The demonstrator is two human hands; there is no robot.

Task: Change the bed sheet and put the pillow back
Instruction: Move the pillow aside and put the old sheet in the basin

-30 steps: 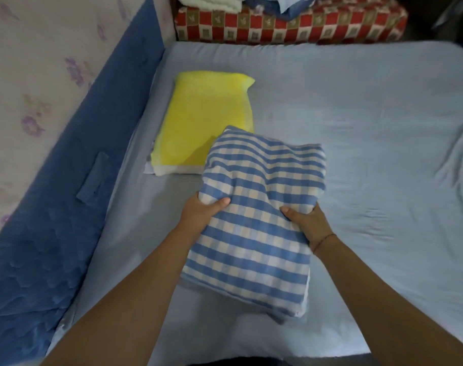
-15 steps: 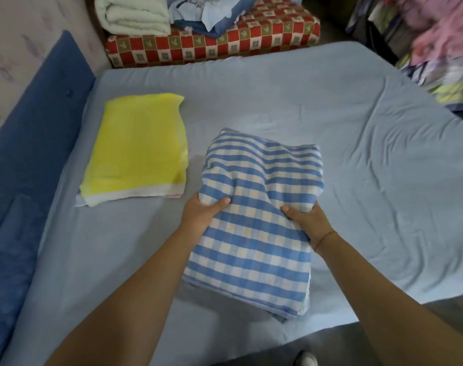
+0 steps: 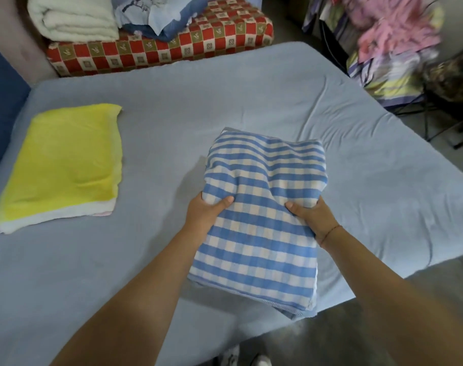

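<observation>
A folded blue-and-white checked sheet (image 3: 262, 207) is lifted slightly over the middle of the bed. My left hand (image 3: 204, 216) grips its left edge, thumb on top. My right hand (image 3: 313, 220) grips its right edge the same way. The bed carries a pale blue sheet (image 3: 225, 101) with some creases on the right side. A flat yellow pillow (image 3: 64, 162) lies on the bed's left part, apart from the checked sheet.
A red checked cushion (image 3: 172, 46) stands past the bed's far edge, with a white rolled blanket (image 3: 72, 18) and a blue cloth (image 3: 159, 14) on it. Dark blue padding (image 3: 0, 101) lines the left. Piled clothes (image 3: 394, 38) on a rack fill the right; the floor shows below.
The view has swung right: the yellow pillow now sits farther left, and the rack of clothes has come into sight. Both hands keep the same grip on the checked sheet.
</observation>
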